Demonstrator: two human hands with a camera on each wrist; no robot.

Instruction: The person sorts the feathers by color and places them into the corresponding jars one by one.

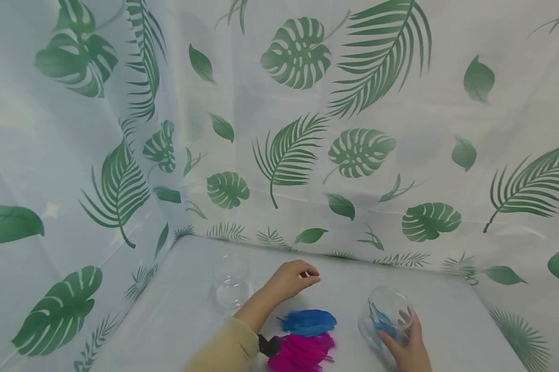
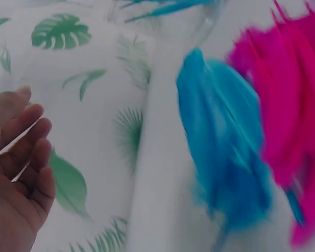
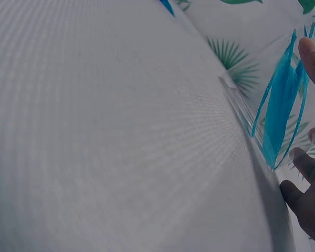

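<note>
My left hand [image 1: 290, 281] hovers beyond the feather piles, fingers loosely bent and holding nothing; the left wrist view shows the same empty left hand [image 2: 23, 163]. My right hand [image 1: 410, 345] grips a clear cup [image 1: 387, 295] at the right, thumb on the near side and fingers around the far side. Inside that cup are blue feathers [image 1: 383, 321], seen through its wall as blue feathers [image 3: 279, 102] in the right wrist view. Between the hands lies a pile of blue feathers [image 1: 309, 321], touching a pile of magenta feathers [image 1: 303, 352] nearer me.
A second clear container [image 1: 231, 283] stands on the white table [image 1: 177, 310] at the back left. Leaf-printed sheets [image 1: 307, 155] rise behind and beside the table. A black wrist device [image 1: 269, 346] on my left arm partly covers the magenta pile's edge.
</note>
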